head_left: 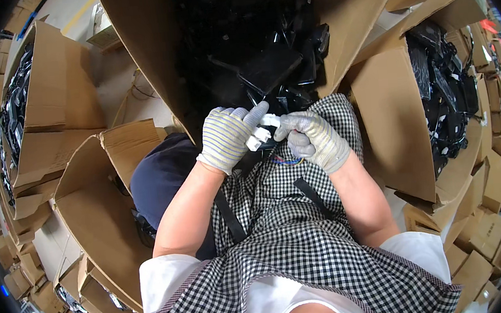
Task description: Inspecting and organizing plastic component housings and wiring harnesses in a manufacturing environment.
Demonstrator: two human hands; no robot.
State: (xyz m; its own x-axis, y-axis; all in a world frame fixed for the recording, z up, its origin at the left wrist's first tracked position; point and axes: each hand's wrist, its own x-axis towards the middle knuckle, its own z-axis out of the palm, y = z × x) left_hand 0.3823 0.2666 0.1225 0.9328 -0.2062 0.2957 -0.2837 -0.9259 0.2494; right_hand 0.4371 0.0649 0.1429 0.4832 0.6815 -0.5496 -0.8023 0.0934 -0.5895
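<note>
In striped work gloves, my left hand (227, 136) and my right hand (318, 141) meet above my lap. My left fingers are closed on a small white piece (259, 137), perhaps plastic or crumpled film; its kind is unclear. The right thumb and forefinger pinch at its far right end. Just below the hands, thin coloured wires (288, 162) show against my checked apron (293, 225). Beyond them lies a flat black plastic part (272, 70) on a dark pile in a large cardboard box (363, 7). What lies under my fingers is partly hidden.
At the right stands a cardboard box (393, 124) full of black parts with cables (446, 95). A similar filled box (59, 84) is at the left. An open-flapped box (95, 201) sits close by my left knee. Many more cartons surround me.
</note>
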